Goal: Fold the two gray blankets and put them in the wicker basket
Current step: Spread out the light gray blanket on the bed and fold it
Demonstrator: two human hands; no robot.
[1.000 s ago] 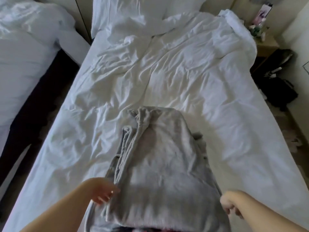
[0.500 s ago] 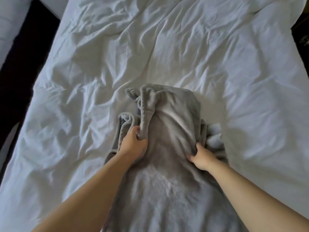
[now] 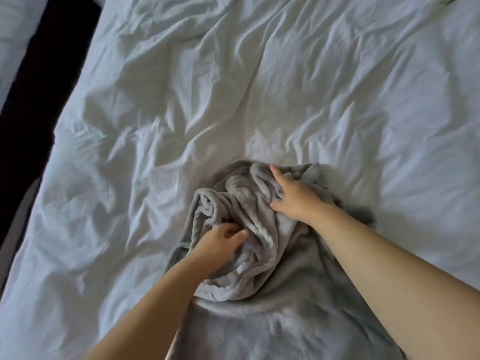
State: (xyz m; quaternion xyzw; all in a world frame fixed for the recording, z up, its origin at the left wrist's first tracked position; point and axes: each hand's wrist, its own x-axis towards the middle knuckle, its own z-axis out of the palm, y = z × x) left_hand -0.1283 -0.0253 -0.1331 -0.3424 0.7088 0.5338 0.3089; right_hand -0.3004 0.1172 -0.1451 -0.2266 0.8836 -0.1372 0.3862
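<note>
Clutching gray blanket (image 3: 262, 258): left hand (image 3: 217, 249), right hand (image 3: 296, 200); white duvet (image 3: 181, 113) beneath.

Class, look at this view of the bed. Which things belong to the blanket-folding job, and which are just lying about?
Belongs to the job:
soft gray fleece blanket, bunched up on the bed
left hand, gripping its folds
right hand, holding its far end

Just lying about:
crumpled white duvet
second white bed, far left
dark floor gap

The wicker basket is not in view.

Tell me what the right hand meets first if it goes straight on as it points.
The right hand lies on the bunched gray fleece blanket; just past its far fold, likely only the wrinkled white bed sheet.
</note>
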